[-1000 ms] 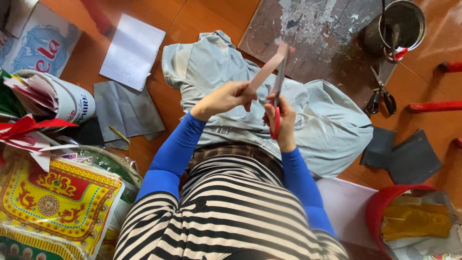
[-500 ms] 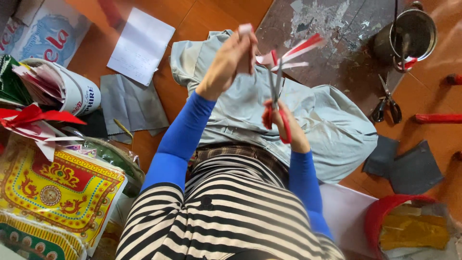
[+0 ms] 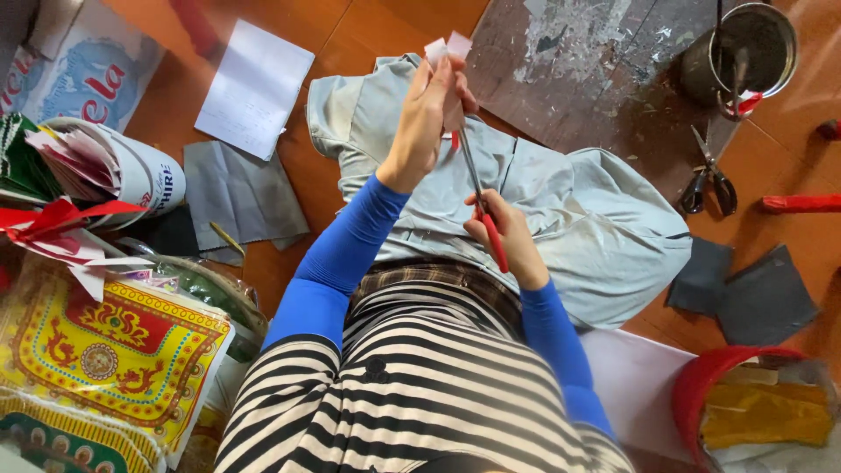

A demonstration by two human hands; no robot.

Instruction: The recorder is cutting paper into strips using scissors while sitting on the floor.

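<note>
My left hand (image 3: 427, 114) is raised and pinches a folded piece of pale pink paper (image 3: 447, 50) by its lower part. My right hand (image 3: 508, 238) grips red-handled scissors (image 3: 480, 197), whose blades point up into the paper just under my left fingers. Both arms wear blue sleeves. Below them a light grey-blue cloth (image 3: 578, 210) is spread on the wooden floor in front of my lap.
A second pair of scissors (image 3: 711, 173) lies right, near a metal pot (image 3: 745, 52) on a paint-stained board (image 3: 596, 61). White paper (image 3: 254, 88) and grey sheets (image 3: 236, 188) lie left, beside a white bucket of papers (image 3: 105, 166) and printed yellow-red packs (image 3: 105, 350). A red basket (image 3: 753, 412) sits lower right.
My left hand has lifted the paper higher and turned it upright. The scissors followed, now pointing straight up into it. The paper looks smaller and narrower than before.
</note>
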